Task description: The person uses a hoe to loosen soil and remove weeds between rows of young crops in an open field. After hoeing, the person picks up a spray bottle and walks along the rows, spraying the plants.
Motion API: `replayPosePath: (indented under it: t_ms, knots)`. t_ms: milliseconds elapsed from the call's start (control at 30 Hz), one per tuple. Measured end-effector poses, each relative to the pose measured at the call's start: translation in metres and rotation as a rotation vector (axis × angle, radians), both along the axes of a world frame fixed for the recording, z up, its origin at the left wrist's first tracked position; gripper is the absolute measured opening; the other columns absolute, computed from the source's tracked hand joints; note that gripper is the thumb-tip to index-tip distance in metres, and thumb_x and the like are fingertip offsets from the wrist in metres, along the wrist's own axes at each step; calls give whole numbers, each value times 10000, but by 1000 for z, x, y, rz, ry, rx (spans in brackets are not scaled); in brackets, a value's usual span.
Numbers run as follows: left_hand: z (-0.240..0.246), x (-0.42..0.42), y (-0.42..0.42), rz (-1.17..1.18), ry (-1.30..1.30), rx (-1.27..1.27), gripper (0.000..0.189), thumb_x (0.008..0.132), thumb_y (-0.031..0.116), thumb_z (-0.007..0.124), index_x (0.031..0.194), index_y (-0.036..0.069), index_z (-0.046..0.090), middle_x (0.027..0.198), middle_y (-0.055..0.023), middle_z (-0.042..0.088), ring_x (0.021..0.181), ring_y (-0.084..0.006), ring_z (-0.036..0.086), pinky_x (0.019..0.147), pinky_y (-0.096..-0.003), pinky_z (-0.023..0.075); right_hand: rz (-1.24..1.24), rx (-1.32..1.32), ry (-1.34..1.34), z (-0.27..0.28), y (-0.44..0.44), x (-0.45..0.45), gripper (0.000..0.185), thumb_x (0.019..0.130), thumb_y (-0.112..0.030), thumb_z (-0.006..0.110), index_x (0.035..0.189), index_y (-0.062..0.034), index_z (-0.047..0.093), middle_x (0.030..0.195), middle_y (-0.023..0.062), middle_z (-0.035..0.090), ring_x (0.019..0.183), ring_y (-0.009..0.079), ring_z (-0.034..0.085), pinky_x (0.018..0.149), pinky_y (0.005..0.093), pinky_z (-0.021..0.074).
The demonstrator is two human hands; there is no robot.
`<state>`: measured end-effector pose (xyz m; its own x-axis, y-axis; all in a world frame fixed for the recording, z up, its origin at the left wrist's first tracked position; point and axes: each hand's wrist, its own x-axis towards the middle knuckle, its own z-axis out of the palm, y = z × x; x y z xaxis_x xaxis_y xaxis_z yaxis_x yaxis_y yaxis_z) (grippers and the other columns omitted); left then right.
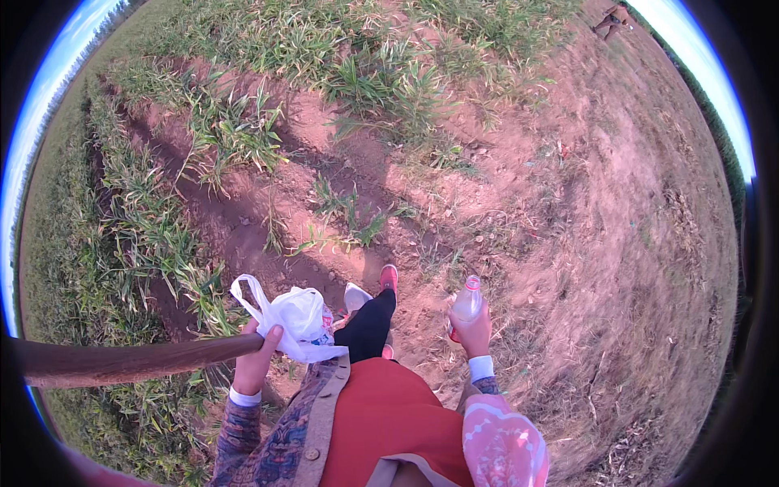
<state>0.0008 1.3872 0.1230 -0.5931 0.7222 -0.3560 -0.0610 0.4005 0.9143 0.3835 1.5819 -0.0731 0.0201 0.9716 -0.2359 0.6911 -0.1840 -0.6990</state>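
My left hand [258, 362] grips the end of a thick wooden pole [140, 359], which runs out past the left rim. A white plastic carrier bag [298, 316] hangs from the same hand, one handle loop standing up. Red and blue print shows at the bag's side; its contents are mostly hidden. Beside it, in front of my leg, is a whitish object [356, 298] that I cannot identify. My right hand [473, 329] is closed around a clear plastic bottle [468, 301] with a red label. The bottle is upright, and its neck points away from me.
One red shoe [388, 280] is forward on bare reddish soil [420, 298]. Rows of leafy green plants [158, 237] grow at left and ahead, with furrows between. Dry straw [548, 365] litters the ground at right. A person [611, 21] is far off at the upper right.
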Motion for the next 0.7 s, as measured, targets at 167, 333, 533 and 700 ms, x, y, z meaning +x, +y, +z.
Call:
replayPosePath:
  t_ms: [167, 333, 533, 700]
  knots:
    - [15, 3, 122, -76, -81, 51, 409, 976, 223, 662, 1298, -2, 546, 1116, -53, 650, 1016, -153, 596, 918, -333, 482, -37, 2, -81, 6, 95, 0, 822, 660, -417, 883, 1304, -69, 507, 1142, 202, 668, 1041, 372, 672, 877, 463, 539]
    - [4, 2, 246, -158, -48, 82, 395, 983, 212, 653, 1292, -13, 553, 1127, -65, 657, 1033, -150, 598, 924, -339, 489, 6, -49, -151, 19, 224, -24, 819, 666, -446, 872, 1311, -91, 514, 1138, 207, 673, 1035, 389, 672, 869, 478, 540]
    - [-18, -6, 370, -88, -97, 164, 388, 981, 208, 655, 1291, -8, 565, 1079, -56, 673, 956, -127, 628, 813, -294, 525, 48, 151, -72, 73, 370, -58, 783, 688, -419, 875, 1276, -44, 521, 1116, 217, 671, 1017, 392, 671, 859, 471, 538]
    - [-50, -10, 441, 13, -150, 141, 397, 992, 248, 650, 1296, 12, 553, 1062, -33, 662, 925, -109, 609, 790, -288, 516, 27, 169, -34, 114, 447, -82, 764, 688, -423, 880, 1245, -40, 525, 1086, 207, 680, 988, 394, 676, 849, 468, 534]
